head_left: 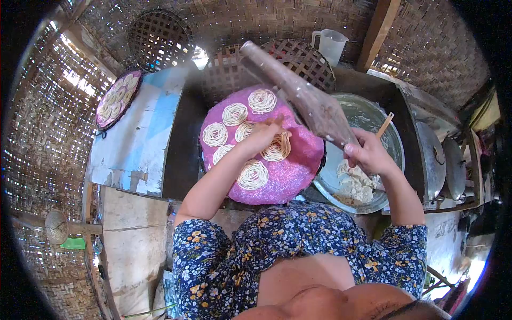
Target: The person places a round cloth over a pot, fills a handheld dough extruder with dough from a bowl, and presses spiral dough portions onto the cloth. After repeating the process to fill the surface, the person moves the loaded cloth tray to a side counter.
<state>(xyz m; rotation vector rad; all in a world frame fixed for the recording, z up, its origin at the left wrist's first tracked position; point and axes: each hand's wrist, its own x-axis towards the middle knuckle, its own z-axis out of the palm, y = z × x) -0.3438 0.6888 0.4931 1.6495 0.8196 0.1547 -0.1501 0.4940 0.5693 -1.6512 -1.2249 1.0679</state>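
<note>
My right hand [368, 152] is closed around one end of a long brown wooden tool [314, 104], broad in the middle with a narrow cylindrical far end. It tilts up and left over the tray and basin. My left hand [262, 136] reaches over a round tray with a pink glittery lining [288, 184], fingers bent onto a coil of pale noodle strands [276, 151] whose right edge stands raised. Other flat noodle coils [252, 175] lie around it, one partly covered by my hand. My left fingertips are only partly visible.
Right of the tray, a metal basin [397, 152] contains pale dough [354, 186] and a wooden-handled utensil [385, 125]. Another tray of coils [117, 100] sits on the left table [141, 125]. Woven baskets [298, 58], a plastic jug [330, 45] and metal lids [429, 157] stand around.
</note>
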